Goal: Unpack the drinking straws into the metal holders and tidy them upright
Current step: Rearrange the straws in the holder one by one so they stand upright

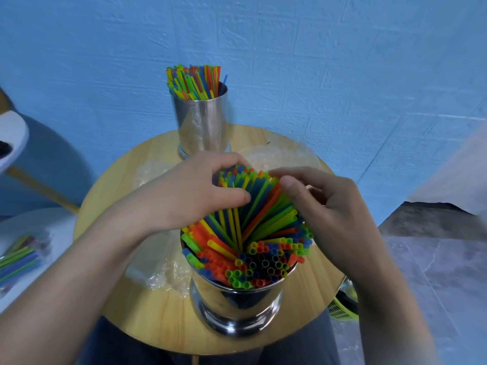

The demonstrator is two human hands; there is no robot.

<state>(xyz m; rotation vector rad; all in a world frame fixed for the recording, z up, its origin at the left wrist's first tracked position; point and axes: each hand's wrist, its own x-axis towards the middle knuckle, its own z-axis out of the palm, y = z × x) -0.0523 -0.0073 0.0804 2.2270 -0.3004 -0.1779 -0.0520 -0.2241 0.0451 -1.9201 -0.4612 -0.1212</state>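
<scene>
I watched the left hand (195, 191) and the right hand (334, 214) grip a leaning bunch of coloured straws (259, 201) from its nine and three o'clock sides, thumbs and curled fingers at the tips, above the near metal holder (237, 306) at the six o'clock edge of the round wooden table (118, 259). The far metal holder (203, 119) at twelve o'clock kept its own bundle (195, 80) closer to upright. Crumpled clear wrappers (163, 275) lay on the table around the near holder, and I saw a wrapped straw packet (21, 256) off at eight o'clock.
</scene>
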